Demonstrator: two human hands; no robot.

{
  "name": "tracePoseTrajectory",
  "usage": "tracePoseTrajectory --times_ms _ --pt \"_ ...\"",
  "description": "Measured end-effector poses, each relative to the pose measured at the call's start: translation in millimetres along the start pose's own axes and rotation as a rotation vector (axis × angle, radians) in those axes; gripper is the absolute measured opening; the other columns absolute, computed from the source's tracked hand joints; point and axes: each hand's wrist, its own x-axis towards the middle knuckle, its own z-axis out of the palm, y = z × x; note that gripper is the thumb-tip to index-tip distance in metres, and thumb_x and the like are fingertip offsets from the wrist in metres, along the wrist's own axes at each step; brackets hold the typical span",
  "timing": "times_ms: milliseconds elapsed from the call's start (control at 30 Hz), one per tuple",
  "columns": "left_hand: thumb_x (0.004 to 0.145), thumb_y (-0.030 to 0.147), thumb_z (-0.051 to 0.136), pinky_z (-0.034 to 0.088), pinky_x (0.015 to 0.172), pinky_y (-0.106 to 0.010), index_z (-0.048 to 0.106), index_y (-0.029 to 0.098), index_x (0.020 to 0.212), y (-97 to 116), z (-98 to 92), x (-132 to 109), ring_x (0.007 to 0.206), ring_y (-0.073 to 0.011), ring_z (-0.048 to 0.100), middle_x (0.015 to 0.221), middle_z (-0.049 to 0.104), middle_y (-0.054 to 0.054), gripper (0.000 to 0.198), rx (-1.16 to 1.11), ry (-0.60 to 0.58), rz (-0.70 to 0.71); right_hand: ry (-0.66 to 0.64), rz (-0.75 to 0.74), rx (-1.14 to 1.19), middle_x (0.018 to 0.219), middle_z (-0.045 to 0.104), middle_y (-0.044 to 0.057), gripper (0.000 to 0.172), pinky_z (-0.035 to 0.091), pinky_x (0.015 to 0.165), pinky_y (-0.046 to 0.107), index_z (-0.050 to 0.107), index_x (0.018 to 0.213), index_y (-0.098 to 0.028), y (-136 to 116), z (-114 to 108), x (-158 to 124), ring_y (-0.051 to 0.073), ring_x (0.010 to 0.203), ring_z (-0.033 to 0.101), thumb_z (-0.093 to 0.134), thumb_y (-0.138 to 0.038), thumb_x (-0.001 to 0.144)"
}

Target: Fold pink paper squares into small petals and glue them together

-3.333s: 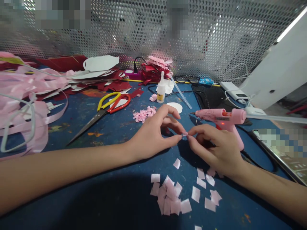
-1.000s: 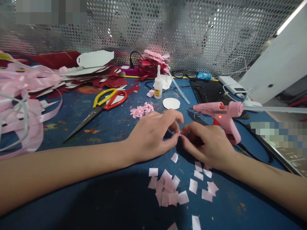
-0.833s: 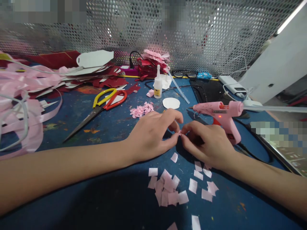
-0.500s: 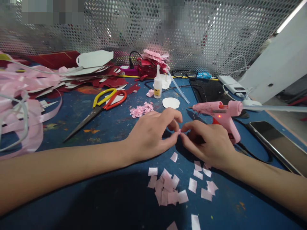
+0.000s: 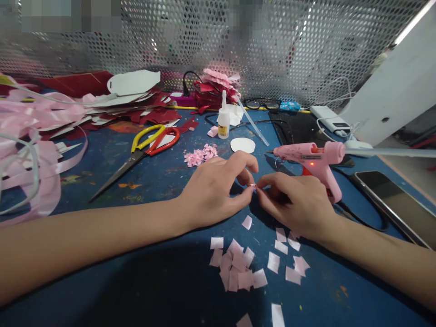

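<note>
A tiny piece of pink ribbon (image 5: 254, 186) is pinched between the fingertips of both hands, a little above the blue table. My left hand (image 5: 220, 188) grips it from the left with thumb and forefinger. From the right, my right hand (image 5: 296, 200) pinches its other side. The fingers hide most of the piece. Loose pink ribbon squares (image 5: 238, 263) lie on the table below the hands. Behind my left hand is a small heap of folded pink pieces (image 5: 200, 156). A white oval disc (image 5: 242, 145) lies just beyond the fingers.
A pink glue gun (image 5: 311, 154) with a lit red light stands beyond my right hand, a phone (image 5: 398, 204) to its right. Scissors (image 5: 136, 156) lie at left near heaped pink ribbon (image 5: 37, 113). A small glue bottle (image 5: 223, 120) stands at the back before a perforated metal panel (image 5: 190, 41).
Both hands stay in almost the same place. The pinched pink piece has shifted very slightly between the fingertips; everything on the table lies as before.
</note>
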Motion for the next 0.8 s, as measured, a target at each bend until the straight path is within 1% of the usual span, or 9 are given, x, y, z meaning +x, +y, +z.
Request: tracePoseTrajectory --times_ms 233,467,667,800 --pt "0.077 0.011 0.061 0.051 0.072 -0.026 0.045 0.02 0.097 -0.9 -0.4 0.8 0.073 -0.0101 0.065 0.08 0.066 0.006 0.027 0.006 0.002 0.016 0.035 -0.015 -0.003 0.045 0.056 -0.007 0.014 0.036 0.04 0.022 0.064 0.078 -0.015 1.2 1.1 0.2 0.008 0.039 0.054 0.056 -0.024 0.085" --pt "0.077 0.009 0.061 0.051 0.071 -0.024 0.045 0.019 0.097 -1.8 -0.3 1.2 0.072 -0.0089 0.063 0.079 0.064 0.006 0.027 -0.019 0.023 0.018 0.061 0.017 -0.017 0.045 0.057 -0.008 0.012 0.036 0.039 0.022 0.063 0.077 -0.017 0.1 0.4 -0.3 0.008 0.038 0.055 0.057 -0.026 0.084" --pt "0.077 0.007 0.061 0.05 0.071 -0.023 0.046 0.018 0.096 -2.0 0.5 0.9 0.072 -0.0084 0.063 0.079 0.062 0.005 0.027 -0.031 0.031 0.049 0.068 0.014 -0.018 0.046 0.059 -0.008 0.011 0.036 0.04 0.022 0.063 0.076 -0.018 -0.6 0.0 -0.8 0.008 0.039 0.056 0.059 -0.026 0.083" --pt "0.077 0.006 0.061 0.05 0.07 -0.02 0.046 0.017 0.097 -3.1 1.4 0.5 0.072 -0.0076 0.062 0.079 0.06 0.005 0.028 -0.053 0.031 0.068 0.081 0.012 -0.026 0.045 0.057 -0.008 0.012 0.036 0.039 0.022 0.063 0.075 -0.017 -0.2 0.5 -1.1 0.008 0.039 0.057 0.059 -0.025 0.082"
